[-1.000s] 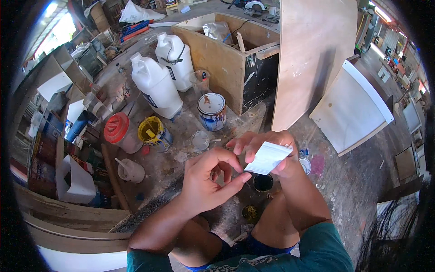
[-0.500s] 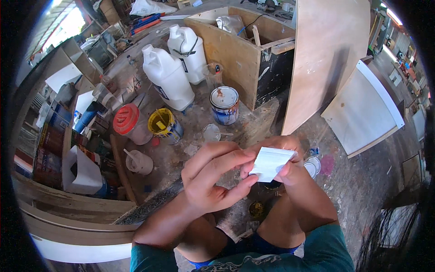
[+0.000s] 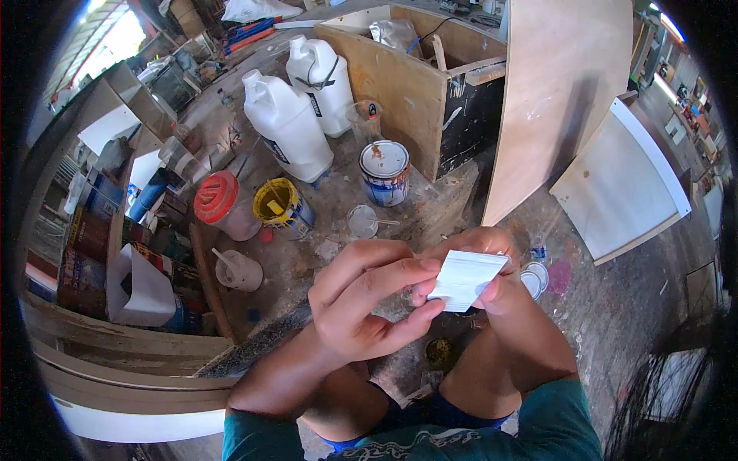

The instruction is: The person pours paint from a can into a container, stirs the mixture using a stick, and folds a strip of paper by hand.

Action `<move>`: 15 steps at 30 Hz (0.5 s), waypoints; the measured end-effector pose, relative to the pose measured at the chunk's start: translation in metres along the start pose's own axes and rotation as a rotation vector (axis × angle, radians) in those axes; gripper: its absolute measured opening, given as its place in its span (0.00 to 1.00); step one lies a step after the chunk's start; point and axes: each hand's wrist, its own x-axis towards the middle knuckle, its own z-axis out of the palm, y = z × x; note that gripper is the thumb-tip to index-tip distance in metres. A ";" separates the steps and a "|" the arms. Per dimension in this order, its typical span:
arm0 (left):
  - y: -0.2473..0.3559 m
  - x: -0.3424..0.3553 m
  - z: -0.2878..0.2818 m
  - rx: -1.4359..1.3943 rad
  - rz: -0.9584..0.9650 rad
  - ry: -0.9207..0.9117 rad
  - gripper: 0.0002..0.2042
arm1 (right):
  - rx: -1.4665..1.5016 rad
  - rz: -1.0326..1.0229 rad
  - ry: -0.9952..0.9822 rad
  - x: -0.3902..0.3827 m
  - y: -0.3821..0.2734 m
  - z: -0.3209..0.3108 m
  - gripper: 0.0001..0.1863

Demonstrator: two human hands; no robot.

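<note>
A small white stack of thin sheets (image 3: 466,280), with fine layered lines along its upper edge, is held over my knees. My right hand (image 3: 503,283) grips it from the right, thumb on the near face and fingers behind. At its left edge, my left hand (image 3: 365,296) is curled, with the index fingertip by the upper left corner and the thumb tip by the lower left one. Whether the left fingers pinch a sheet is too fine to make out.
Ahead on the stained floor stand white jugs (image 3: 286,127), a paint can (image 3: 384,175), a yellow bucket (image 3: 283,207) and a red-lidded tub (image 3: 223,201). A wooden cabinet box (image 3: 384,84) and a tall panel (image 3: 561,84) stand behind. Another white panel (image 3: 619,184) leans at right.
The stack and both hands have shifted slightly to the right, and the view has moved a little. My grip looks the same.
</note>
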 end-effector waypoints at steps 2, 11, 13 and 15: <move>0.000 0.000 0.000 -0.001 0.027 0.005 0.22 | 0.000 0.004 0.001 0.000 -0.001 0.001 0.30; 0.000 0.001 0.000 0.016 0.003 0.007 0.21 | -0.006 0.009 0.035 0.002 -0.002 0.004 0.29; 0.000 0.000 0.001 0.023 0.010 0.012 0.21 | 0.024 0.021 0.031 0.000 -0.001 0.003 0.30; 0.000 -0.001 0.001 0.027 0.000 0.007 0.22 | 0.025 0.018 0.034 0.000 0.000 0.003 0.30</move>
